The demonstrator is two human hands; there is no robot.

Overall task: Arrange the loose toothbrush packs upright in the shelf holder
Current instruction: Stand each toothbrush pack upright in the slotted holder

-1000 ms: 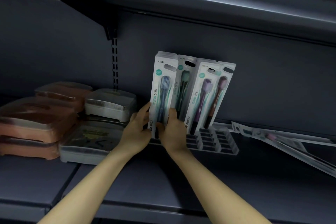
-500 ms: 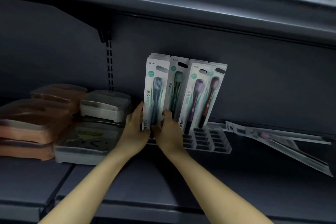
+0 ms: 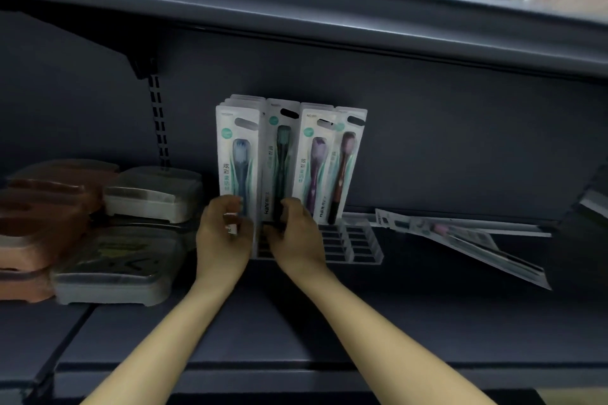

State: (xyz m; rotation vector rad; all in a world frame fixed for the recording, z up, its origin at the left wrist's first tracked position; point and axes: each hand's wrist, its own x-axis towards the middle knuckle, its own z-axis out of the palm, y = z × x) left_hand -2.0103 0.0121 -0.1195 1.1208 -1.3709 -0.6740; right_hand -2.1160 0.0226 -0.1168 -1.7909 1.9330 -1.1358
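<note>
A clear slotted shelf holder stands against the shelf's back wall. Several toothbrush packs stand upright in it: a stack with a blue brush at the left, then a green-brush pack, a purple one and a brown one. My left hand pinches the bottom of the blue-brush stack. My right hand grips the foot of the green-brush pack. More loose packs lie flat and slanted on the shelf to the right of the holder.
Stacked soap boxes, orange and grey-white, fill the shelf on the left. An upper shelf overhangs closely. A slotted upright rail runs down the back wall. Bare shelf surface lies in front.
The blue-brush stack has gone from leaning to straight upright. My left hand slid down to its bottom edge, and my right hand shifted right onto the green-brush pack.
</note>
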